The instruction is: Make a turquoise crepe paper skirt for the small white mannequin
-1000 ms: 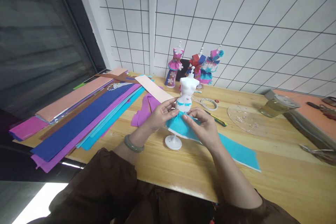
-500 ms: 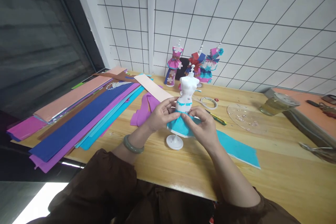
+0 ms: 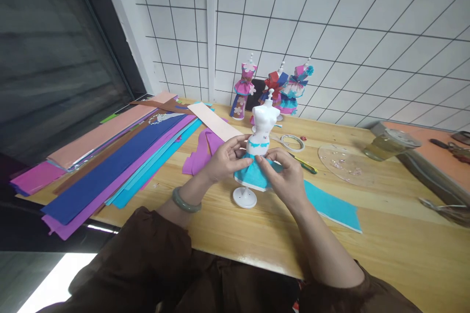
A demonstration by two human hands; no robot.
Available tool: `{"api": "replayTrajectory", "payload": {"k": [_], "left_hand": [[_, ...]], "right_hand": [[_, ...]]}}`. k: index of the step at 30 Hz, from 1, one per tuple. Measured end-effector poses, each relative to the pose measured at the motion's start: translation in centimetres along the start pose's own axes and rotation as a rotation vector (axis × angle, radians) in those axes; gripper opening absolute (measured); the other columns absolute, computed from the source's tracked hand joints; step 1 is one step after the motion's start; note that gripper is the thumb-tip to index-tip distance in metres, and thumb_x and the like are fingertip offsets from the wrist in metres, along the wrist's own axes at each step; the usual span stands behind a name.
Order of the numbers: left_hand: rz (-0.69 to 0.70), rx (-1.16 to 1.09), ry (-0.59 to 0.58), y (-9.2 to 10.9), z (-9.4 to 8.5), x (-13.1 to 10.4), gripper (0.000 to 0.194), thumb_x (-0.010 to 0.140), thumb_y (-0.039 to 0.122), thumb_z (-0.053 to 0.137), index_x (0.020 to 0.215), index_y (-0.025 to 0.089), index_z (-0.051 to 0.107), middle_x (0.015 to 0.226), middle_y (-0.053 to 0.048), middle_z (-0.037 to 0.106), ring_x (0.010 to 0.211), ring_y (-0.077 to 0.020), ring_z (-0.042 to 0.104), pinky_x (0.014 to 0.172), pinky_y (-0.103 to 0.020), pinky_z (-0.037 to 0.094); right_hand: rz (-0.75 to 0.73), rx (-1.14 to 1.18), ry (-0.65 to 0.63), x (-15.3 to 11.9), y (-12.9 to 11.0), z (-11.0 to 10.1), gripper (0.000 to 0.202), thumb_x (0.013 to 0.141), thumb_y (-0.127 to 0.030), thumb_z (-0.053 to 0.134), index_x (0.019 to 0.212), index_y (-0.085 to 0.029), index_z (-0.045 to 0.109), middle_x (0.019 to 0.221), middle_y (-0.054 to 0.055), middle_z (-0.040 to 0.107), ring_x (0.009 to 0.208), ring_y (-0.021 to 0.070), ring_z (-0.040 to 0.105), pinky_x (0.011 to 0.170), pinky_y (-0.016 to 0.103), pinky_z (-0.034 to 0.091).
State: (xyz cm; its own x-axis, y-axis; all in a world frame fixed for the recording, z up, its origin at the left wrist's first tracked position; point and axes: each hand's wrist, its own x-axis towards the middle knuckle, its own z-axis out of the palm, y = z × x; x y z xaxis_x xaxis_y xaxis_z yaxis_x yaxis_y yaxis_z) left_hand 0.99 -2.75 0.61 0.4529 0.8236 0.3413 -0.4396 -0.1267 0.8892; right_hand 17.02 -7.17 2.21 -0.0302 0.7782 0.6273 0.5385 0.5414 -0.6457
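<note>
A small white dress-form mannequin (image 3: 265,120) stands upright on its round base (image 3: 245,197) near the table's front. Turquoise crepe paper (image 3: 247,172) with a white lower edge wraps its hips in gathers, and the loose end (image 3: 334,205) trails right across the table. My left hand (image 3: 230,157) pinches the paper's top edge at the mannequin's left side, thumb in front. From the other side, my right hand (image 3: 282,171) grips the same edge, its thumb close to the left one. Turquoise scraps (image 3: 259,145) cling to the waist above. The fingers behind the mannequin are partly hidden.
Coloured paper strips (image 3: 121,166) lie piled at left, with a purple piece (image 3: 200,154) nearby. Behind stand dressed mannequins (image 3: 244,85). A tape roll (image 3: 292,143), a yellow cutter (image 3: 306,164), a clear plate (image 3: 343,165) and a lidded cup (image 3: 389,144) are to the right.
The thumbs have shifted slightly along the turquoise paper's top edge, and the right thumb sits a little higher. The mannequin has moved very slightly right; the paper's loose end has drawn slightly left.
</note>
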Motion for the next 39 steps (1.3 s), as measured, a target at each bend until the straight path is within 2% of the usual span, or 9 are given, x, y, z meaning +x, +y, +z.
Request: {"api": "replayTrajectory", "payload": {"k": [11, 19, 23, 33, 39], "left_hand": [[-0.001, -0.008, -0.009, -0.07, -0.20, 0.07, 0.058, 0.065, 0.023, 0.075, 0.117, 0.017, 0.051, 0.107, -0.010, 0.061, 0.097, -0.0208, 0.059, 0.084, -0.033, 0.047], [0.035, 0.070, 0.090, -0.16, -0.13, 0.05, 0.057, 0.064, 0.026, 0.076, 0.115, 0.017, 0.053, 0.099, -0.007, 0.064, 0.092, -0.0179, 0.062, 0.083, -0.031, 0.048], [0.029, 0.113, 0.103, -0.04, -0.20, 0.10, 0.057, 0.065, 0.029, 0.076, 0.115, 0.016, 0.054, 0.100, -0.008, 0.065, 0.091, -0.0186, 0.062, 0.081, -0.030, 0.049], [0.010, 0.134, 0.074, 0.26, -0.54, 0.08, 0.064, 0.064, 0.028, 0.076, 0.121, 0.014, 0.051, 0.112, -0.013, 0.064, 0.104, -0.0247, 0.060, 0.091, -0.036, 0.047], [0.004, 0.158, 0.066, 0.48, -0.64, 0.00, 0.066, 0.063, 0.028, 0.076, 0.122, 0.014, 0.050, 0.116, -0.014, 0.062, 0.109, -0.0266, 0.057, 0.096, -0.039, 0.043]], "right_hand": [[-0.029, -0.016, 0.004, -0.05, 0.09, 0.10, 0.017, 0.081, -0.029, 0.061, 0.068, -0.020, 0.055, 0.073, 0.003, 0.061, 0.071, 0.0165, 0.057, 0.067, 0.030, 0.044], [-0.053, -0.015, -0.002, -0.17, -0.08, 0.00, 0.015, 0.082, -0.027, 0.060, 0.070, -0.020, 0.056, 0.076, 0.003, 0.062, 0.072, 0.0161, 0.058, 0.068, 0.029, 0.044], [-0.053, -0.020, -0.005, -0.15, -0.06, -0.14, 0.012, 0.082, -0.028, 0.061, 0.072, -0.020, 0.059, 0.076, 0.003, 0.064, 0.073, 0.0163, 0.059, 0.068, 0.029, 0.045], [-0.100, -0.069, -0.017, 0.02, 0.19, -0.39, 0.011, 0.084, -0.028, 0.058, 0.075, -0.021, 0.056, 0.077, 0.004, 0.061, 0.074, 0.0167, 0.057, 0.068, 0.031, 0.044], [-0.011, -0.118, -0.040, -0.09, -0.02, -0.82, 0.019, 0.083, -0.035, 0.057, 0.071, -0.020, 0.056, 0.066, 0.000, 0.058, 0.061, 0.0137, 0.053, 0.059, 0.027, 0.041]]}}
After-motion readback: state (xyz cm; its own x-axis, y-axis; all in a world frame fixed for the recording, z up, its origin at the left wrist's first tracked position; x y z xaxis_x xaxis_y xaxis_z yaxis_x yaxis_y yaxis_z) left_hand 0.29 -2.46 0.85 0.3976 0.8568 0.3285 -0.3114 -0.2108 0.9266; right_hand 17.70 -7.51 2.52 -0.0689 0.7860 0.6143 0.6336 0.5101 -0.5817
